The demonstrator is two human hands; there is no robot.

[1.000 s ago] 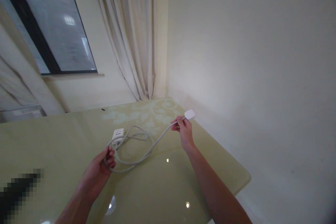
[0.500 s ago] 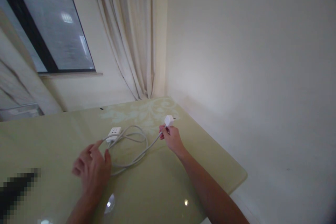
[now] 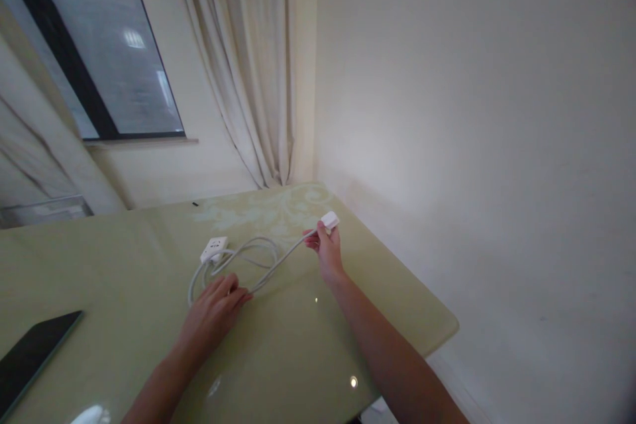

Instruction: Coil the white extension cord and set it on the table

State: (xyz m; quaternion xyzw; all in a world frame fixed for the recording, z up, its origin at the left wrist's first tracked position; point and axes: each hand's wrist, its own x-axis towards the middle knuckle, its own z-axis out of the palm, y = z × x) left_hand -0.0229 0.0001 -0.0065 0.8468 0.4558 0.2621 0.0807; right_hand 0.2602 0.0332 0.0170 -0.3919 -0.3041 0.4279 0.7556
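A white plug (image 3: 330, 219) is held up in my right hand (image 3: 328, 250), whose fingers are closed around it and the cable's end. From there the pale cable (image 3: 285, 256) runs down and left to my left hand (image 3: 218, 305), which pinches it just above the tabletop. More of the cable lies in loose loops behind that hand. At the far end of the loops sits a white power strip (image 3: 214, 248), socket side up, on the table. My left hand partly covers the near side of the coil.
The pale green glossy table (image 3: 288, 351) has a rounded corner at the right, close to the wall (image 3: 472, 146). A dark flat panel (image 3: 37, 354) lies at the left. A tiny black object (image 3: 195, 204) rests near the back edge, below the curtain (image 3: 248, 66).
My left hand has moved right and down from the loops and closed on the cable. My right hand has turned the plug and shifted it slightly right and up.
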